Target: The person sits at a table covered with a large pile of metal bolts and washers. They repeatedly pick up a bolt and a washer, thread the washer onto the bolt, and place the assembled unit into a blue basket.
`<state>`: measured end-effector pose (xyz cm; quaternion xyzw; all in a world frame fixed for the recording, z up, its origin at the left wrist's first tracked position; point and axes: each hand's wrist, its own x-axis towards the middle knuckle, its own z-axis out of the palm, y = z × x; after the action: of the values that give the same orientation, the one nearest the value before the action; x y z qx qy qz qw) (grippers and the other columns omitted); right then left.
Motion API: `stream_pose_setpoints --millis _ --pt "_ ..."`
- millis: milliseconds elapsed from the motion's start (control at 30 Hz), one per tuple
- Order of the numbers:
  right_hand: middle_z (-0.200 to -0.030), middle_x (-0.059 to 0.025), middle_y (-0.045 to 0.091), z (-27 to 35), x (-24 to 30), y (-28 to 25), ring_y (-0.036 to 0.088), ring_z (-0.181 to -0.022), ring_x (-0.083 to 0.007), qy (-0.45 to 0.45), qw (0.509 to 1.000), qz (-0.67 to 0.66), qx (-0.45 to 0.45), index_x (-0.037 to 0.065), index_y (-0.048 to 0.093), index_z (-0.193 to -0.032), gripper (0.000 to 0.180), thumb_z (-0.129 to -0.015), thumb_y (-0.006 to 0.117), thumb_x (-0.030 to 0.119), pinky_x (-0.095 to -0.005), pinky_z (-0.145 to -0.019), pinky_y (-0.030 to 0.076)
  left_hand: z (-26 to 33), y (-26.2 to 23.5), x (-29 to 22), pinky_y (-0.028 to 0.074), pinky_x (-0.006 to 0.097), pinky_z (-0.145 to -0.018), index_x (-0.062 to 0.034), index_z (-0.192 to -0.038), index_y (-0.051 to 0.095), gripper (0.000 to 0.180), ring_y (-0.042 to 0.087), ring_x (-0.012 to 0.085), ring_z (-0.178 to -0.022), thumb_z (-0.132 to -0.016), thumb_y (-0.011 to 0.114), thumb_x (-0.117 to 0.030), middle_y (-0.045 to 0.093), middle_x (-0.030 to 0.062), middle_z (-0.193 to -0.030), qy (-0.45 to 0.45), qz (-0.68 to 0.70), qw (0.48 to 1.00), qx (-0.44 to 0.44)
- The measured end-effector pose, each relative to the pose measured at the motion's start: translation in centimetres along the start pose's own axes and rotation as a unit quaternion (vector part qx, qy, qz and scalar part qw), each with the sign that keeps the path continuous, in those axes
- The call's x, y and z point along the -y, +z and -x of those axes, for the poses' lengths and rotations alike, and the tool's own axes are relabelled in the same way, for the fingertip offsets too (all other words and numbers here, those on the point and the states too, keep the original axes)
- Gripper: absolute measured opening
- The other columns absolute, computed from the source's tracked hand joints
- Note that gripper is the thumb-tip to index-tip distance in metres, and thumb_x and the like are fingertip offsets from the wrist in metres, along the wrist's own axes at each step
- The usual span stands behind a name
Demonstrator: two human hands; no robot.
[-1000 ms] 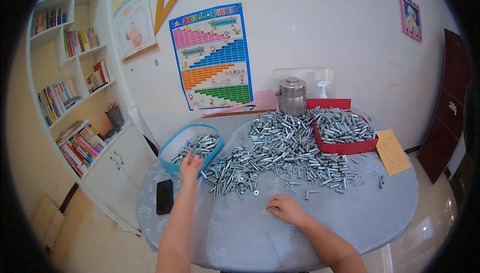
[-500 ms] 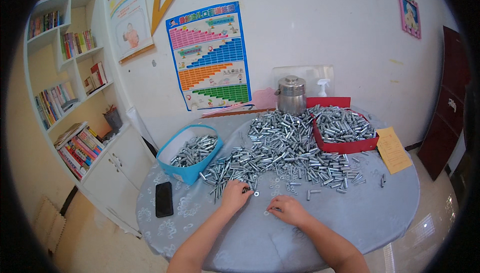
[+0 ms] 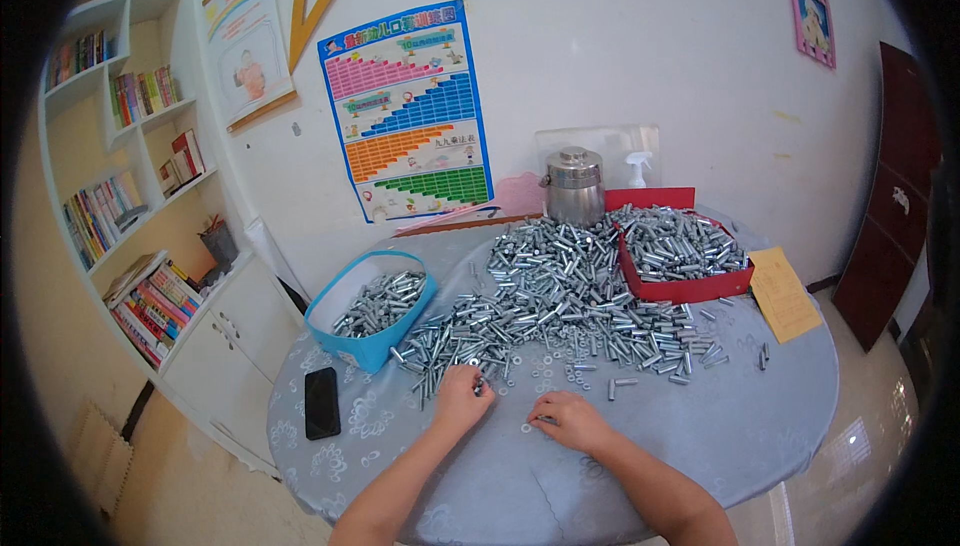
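Observation:
Close to the near edge of the heap, my left hand (image 3: 462, 401) is closed around a short silvery metal bolt (image 3: 479, 385), most of it hidden by the fingers. My right hand (image 3: 572, 420) rests a little to the right, thumb and fingertips pinched together. A glint of metal shows between them, too small to name. Just beside those fingertips is a small ring-shaped washer (image 3: 526, 429). Ahead of both hands spreads a big heap of metal bolts (image 3: 550, 286), with several loose washers (image 3: 545, 373) along its near side.
A blue-rimmed bin (image 3: 385, 346) of bolts stands left, a red box (image 3: 690, 292) of them at back right. Behind the heap are a steel canister (image 3: 575, 191) and a spray bottle (image 3: 638, 168). A black phone (image 3: 322, 404) and yellow paper (image 3: 787, 296) lie on the grey-covered table (image 3: 640, 456).
The whole view has shifted slightly. My left fingers have drawn back and curled in, away from the washer beside them. My right hand keeps nearly the same place and pinch.

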<state>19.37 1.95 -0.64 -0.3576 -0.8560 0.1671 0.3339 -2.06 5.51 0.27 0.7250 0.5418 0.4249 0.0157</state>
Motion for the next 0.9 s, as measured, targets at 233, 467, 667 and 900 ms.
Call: stream_pose_setpoints --millis 233,467,667,900 --pt "-0.084 -0.0051 0.058 0.0 0.0 0.0 0.055 -0.081 -0.0248 0.004 1.000 -0.014 -0.006 0.009 0.063 -0.078 0.008 -0.073 0.061 0.015 -0.0346 -0.071 0.044 -5.0 -6.0 4.0 0.043 0.036 -0.066 0.0002 -0.081 0.056 0.019 0.053 0.0270 -0.072 -0.063 0.061 -0.002 0.056 0.0121 -0.076 -0.025 -0.001 0.990 -0.142" --pt "-0.084 -0.0052 0.058 -0.1 -0.1 0.0 0.054 -0.083 -0.0249 0.006 1.000 -0.010 0.006 0.010 0.063 -0.080 0.009 -0.075 0.058 0.017 -0.0354 -0.073 0.043 -6.8 -8.7 6.2 0.040 0.039 -0.075 -0.0005 -0.090 0.057 0.025 0.051 0.0301 -0.085 -0.068 0.065 -0.010 0.058 0.0137 -0.086 0.048 -0.109 0.988 -0.093" --pt "-0.084 -0.0049 0.057 0.0 -0.2 0.1 0.054 -0.084 -0.0247 0.011 1.000 -0.013 0.012 0.011 0.062 -0.080 0.009 -0.075 0.058 0.017 -0.0352 -0.073 0.043 -3.3 -4.5 4.6 0.039 0.038 -0.083 -0.0020 -0.104 0.055 0.037 0.049 0.0329 -0.096 -0.071 0.064 -0.016 0.055 0.0171 -0.100 0.046 -0.049 0.995 0.076" --pt "-0.084 -0.0047 0.057 -0.2 0.1 -0.1 0.054 -0.083 -0.0245 0.016 1.000 -0.009 0.024 0.011 0.062 -0.080 0.009 -0.075 0.058 0.016 -0.0350 -0.073 0.043 -4.9 -0.1 4.2 0.030 0.044 -0.094 -0.0070 -0.125 0.038 0.063 0.033 0.0392 -0.116 -0.075 0.059 -0.039 0.036 0.0204 -0.128 0.020 -0.081 0.992 0.097"
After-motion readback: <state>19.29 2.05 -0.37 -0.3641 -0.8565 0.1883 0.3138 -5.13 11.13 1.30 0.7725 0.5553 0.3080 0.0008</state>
